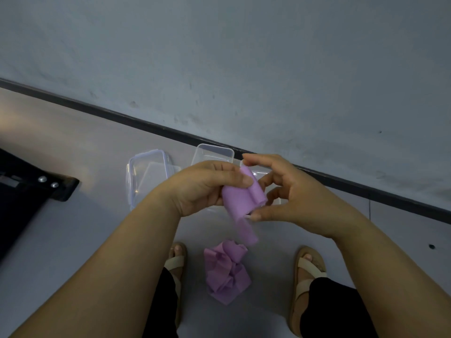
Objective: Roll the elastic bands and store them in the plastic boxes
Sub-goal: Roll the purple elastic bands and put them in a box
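Observation:
A purple elastic band [240,200] is held up between both hands, its top end partly rolled. My left hand [202,189] pinches the band's left side with thumb on top. My right hand [288,193] grips the rolled end with fingers curled around it. The band's loose tail hangs down to a crumpled purple heap [225,273] on the floor between my feet. Behind the hands a clear plastic box [212,153] stands on the floor by the wall. A clear lid with clip edges [146,176] lies to its left.
A black metal frame with two bolts [48,184] juts in from the left. A dark skirting strip [151,126] runs along the grey wall. My sandalled feet [307,272] stand on the pale floor on either side of the heap.

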Available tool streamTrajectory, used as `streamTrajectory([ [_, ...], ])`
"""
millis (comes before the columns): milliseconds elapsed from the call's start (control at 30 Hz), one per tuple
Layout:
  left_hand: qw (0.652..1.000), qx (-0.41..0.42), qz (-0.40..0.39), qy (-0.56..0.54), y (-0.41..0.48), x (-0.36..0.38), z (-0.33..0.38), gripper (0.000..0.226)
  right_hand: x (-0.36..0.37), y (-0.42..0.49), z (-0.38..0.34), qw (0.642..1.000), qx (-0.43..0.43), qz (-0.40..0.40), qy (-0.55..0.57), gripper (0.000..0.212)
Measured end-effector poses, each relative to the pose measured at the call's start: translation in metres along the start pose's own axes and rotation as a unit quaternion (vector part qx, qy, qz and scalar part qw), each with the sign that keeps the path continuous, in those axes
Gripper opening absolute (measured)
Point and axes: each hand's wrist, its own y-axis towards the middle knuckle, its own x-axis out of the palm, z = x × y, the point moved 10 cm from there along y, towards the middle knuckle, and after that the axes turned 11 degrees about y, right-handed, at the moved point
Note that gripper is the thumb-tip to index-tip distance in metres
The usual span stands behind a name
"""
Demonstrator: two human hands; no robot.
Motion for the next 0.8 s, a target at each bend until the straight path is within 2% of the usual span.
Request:
streamTrajectory([
  [233,0.998,-0.032,-0.058,0.019,0.0,0.012,-0.008,0.011,0.008,-0.002,-0.003,0.999,-0.009,-0.044,-0.006,0.066],
  [400,0.998,-0.035,-0.058,0.013,0.0,0.012,-0.008,0.01,0.004,-0.002,-0.002,0.999,-0.008,-0.031,0.01,0.063],
  [467,0.997,-0.027,-0.075,0.02,-0.002,0.016,-0.005,0.003,0.0,-0.003,-0.004,1.0,-0.012,-0.015,0.01,0.06],
  [600,0.994,-0.021,-0.104,0.009,-0.004,0.021,-0.004,0.022,-0.005,-0.003,-0.004,1.0,-0.014,-0.002,0.015,0.054],
  [800,0.994,-0.018,-0.103,-0.026,-0.005,0.02,-0.003,0.019,-0.004,-0.004,-0.004,0.999,-0.017,-0.027,0.03,0.058],
])
